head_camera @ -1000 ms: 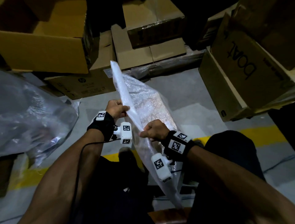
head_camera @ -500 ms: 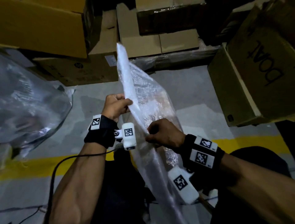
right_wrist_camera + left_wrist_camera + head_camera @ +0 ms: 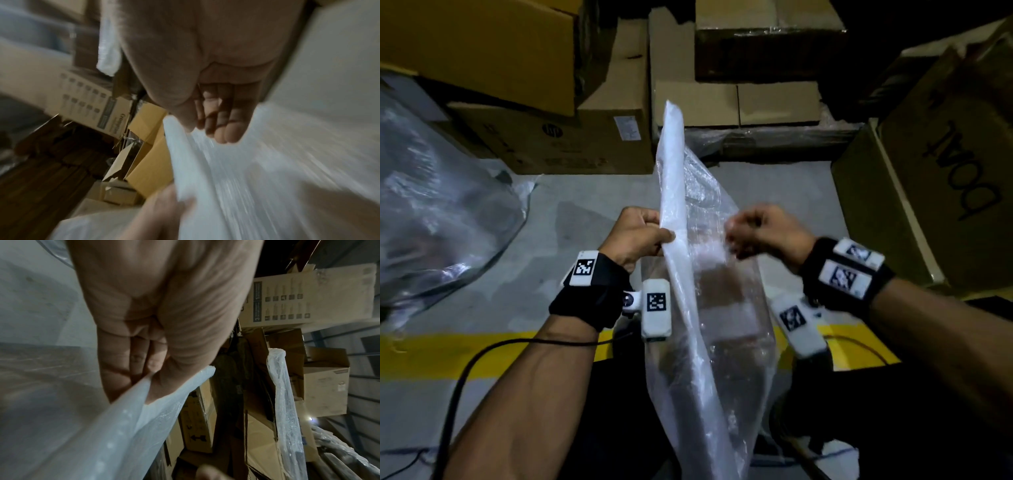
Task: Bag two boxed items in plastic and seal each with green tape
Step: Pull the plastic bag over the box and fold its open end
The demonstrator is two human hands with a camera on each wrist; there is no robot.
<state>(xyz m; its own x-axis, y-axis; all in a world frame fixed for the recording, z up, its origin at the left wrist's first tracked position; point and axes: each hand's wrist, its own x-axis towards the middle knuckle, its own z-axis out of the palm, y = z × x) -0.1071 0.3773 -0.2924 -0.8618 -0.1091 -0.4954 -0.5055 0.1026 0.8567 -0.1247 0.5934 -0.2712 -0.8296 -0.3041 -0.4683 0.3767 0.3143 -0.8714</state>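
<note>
Since a second ago the right hand (image 3: 763, 233) has pulled rightward, spreading the plastic bag (image 3: 709, 308); the left hand (image 3: 635, 236) pinches its folded edge. Both grips are closed on plastic above the floor. No boxed item or green tape shows; bagging and sealing seem left.

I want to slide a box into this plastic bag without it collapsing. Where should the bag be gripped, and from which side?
Grip the plastic bag at its upper open edge, one layer from each side. The left hand already pinches the thick folded edge from the left; the right hand pulls the thin front layer rightward. The bag hangs limp and upright, so spreading both layers apart probably keeps the mouth open.
</note>
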